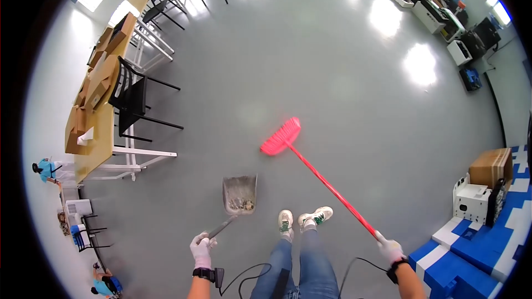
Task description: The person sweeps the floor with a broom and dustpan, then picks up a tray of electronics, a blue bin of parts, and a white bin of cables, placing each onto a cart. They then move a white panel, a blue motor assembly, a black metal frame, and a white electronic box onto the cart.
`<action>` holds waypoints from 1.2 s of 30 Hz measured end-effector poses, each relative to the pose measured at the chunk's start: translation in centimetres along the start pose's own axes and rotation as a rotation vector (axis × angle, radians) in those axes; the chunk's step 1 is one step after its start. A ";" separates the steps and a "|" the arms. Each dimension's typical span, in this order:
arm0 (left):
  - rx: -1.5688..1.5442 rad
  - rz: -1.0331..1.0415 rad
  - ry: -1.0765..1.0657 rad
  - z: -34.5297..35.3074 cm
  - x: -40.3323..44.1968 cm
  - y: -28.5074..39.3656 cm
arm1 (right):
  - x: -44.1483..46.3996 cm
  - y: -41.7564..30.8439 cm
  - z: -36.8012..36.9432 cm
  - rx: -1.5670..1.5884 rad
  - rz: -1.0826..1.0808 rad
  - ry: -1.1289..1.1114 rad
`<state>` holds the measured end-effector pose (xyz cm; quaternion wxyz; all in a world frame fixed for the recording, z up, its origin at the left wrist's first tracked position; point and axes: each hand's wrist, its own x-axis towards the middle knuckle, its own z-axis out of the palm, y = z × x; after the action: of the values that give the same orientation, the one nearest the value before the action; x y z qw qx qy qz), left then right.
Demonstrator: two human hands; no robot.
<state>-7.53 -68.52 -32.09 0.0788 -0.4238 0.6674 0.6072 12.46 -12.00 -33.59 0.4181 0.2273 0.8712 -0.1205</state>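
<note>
My left hand point(202, 245), in a white glove, is closed round the grey handle of a dustpan point(231, 188). The dustpan rests on the floor ahead of my left foot, with some debris near its handle end. In its white glove, my right hand point(390, 248) grips the upper end of a red broom's long handle. The pink-red head of the broom point(281, 136) is out in front, to the right of and beyond the dustpan; its bristles look slightly blurred. Both wrists wear black straps.
A long table point(105, 135) with cardboard boxes and a black chair point(132, 94) stand at left. Blue and white blocks point(471, 260) carry a white case and a cardboard box point(490, 167) at right. Equipment lines the far right wall. Two people are at far left.
</note>
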 end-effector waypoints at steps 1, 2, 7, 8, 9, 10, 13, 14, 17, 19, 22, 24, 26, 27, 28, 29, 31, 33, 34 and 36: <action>0.022 0.011 -0.029 0.8 0.2 0.3 | -2.7 2.8 0.0 -0.026 0.041 -0.012; 0.044 0.024 -0.059 1.7 0.3 0.6 | -5.1 5.3 -0.1 -0.050 0.082 -0.024; 0.107 0.020 -0.169 6.0 1.3 1.2 | -13.7 15.0 -0.6 -0.151 0.129 0.068; 0.125 0.024 -0.196 6.7 1.6 1.1 | -14.6 16.2 -0.5 -0.190 0.158 0.059; 0.141 0.029 -0.222 7.5 1.6 1.1 | -15.6 16.0 -1.8 -0.210 0.163 0.111; 0.156 0.034 -0.248 8.3 1.7 1.2 | -16.3 15.6 -2.8 -0.204 0.180 0.125; 0.222 0.017 -0.316 10.9 1.2 1.5 | -17.7 16.0 -3.2 -0.171 0.183 0.170; 0.231 0.048 -0.352 11.6 1.0 1.1 | -18.5 16.2 -2.7 -0.153 0.189 0.190; 0.304 0.105 -0.465 14.0 0.5 0.3 | -20.3 15.6 -0.6 -0.057 0.261 0.199; 0.403 0.119 -0.530 16.1 -0.5 0.5 | -19.8 14.2 0.7 0.107 0.329 0.192; 0.470 0.181 -0.668 18.6 -0.6 -1.0 | -16.8 13.1 5.3 0.367 0.437 0.239; 0.580 0.277 -0.712 20.2 -0.8 -1.9 | -13.9 11.6 7.8 0.642 0.482 0.267; 0.677 0.450 -0.780 21.3 0.3 -3.8 | -11.3 8.7 8.1 0.801 0.509 0.290; 0.695 0.414 -0.759 22.4 -0.5 -3.6 | -10.2 7.6 9.5 0.811 0.513 0.296; 0.706 0.446 -0.770 23.3 -0.7 -4.1 | -9.3 6.4 10.4 0.821 0.514 0.305; 0.716 0.479 -0.782 24.2 -0.5 -4.7 | -9.1 4.8 11.3 0.825 0.508 0.292; 0.747 0.514 -0.798 25.5 -0.8 -5.2 | -9.7 1.6 15.4 0.873 0.492 0.257; 0.786 0.523 -0.810 27.1 -1.4 -5.3 | -12.1 -1.8 18.6 0.940 0.485 0.180; 0.820 0.535 -0.806 27.9 -1.5 -5.2 | -13.7 -3.4 19.1 0.969 0.486 0.118; 0.887 0.557 -0.794 28.9 -1.6 -5.3 | -17.4 -5.7 18.6 0.979 0.456 0.011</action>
<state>-14.86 -41.91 -42.34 0.3264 0.0937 0.8594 0.3822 31.66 -29.52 -31.40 0.2741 0.5795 0.6440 -0.4176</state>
